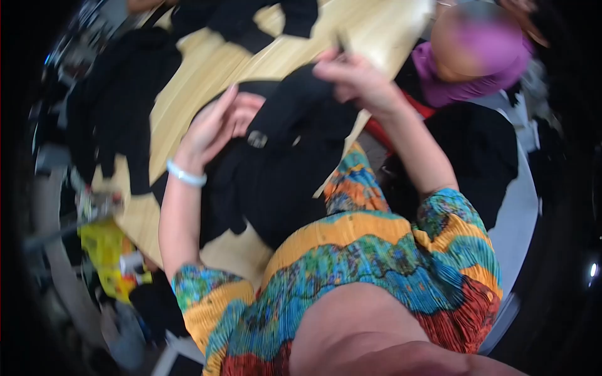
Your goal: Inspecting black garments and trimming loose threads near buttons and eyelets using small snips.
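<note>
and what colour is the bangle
The bangle is pale bluish white, seen in the head view.

A pale wooden bench [370, 22] spans the upper field. Dark garments [125, 81] lie along its left side; further black cloth [241, 25] lies at its far end. Upper right: a co-worker in a purple top [439, 88]; below, a black fabric heap [480, 153]. Lower left: a yellow bag [100, 254], blurred, beside a small white object [131, 263].
</note>
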Demonstrator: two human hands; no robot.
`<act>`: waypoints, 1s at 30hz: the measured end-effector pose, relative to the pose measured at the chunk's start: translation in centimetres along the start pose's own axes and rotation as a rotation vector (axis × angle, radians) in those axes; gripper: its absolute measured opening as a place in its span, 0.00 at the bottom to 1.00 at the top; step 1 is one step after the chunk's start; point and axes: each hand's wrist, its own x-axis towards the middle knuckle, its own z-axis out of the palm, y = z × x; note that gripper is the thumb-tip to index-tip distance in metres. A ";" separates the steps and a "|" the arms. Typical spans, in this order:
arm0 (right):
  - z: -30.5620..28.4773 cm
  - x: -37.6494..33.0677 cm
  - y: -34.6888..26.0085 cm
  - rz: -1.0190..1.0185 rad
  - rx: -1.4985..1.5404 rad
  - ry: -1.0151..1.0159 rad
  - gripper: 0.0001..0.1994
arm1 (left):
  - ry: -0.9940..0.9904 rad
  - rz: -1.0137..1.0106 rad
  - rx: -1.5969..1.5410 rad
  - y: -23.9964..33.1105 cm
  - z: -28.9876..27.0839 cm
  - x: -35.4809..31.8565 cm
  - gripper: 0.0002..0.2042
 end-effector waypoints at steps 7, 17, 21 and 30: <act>-1.1 1.2 1.4 -0.115 0.370 -0.056 0.05 | 0.153 0.039 0.152 -0.8 2.0 -1.4 0.17; -4.1 -0.8 3.0 -0.135 0.589 0.001 0.04 | 0.236 0.239 0.063 -1.6 6.7 -2.4 0.20; -5.2 -2.0 5.4 -0.119 0.129 0.039 0.08 | 0.215 0.375 -0.098 -1.1 8.9 -3.6 0.20; -0.7 -0.3 7.8 -0.303 -0.269 -0.217 0.19 | 0.367 0.242 -0.178 -4.7 6.9 -2.5 0.20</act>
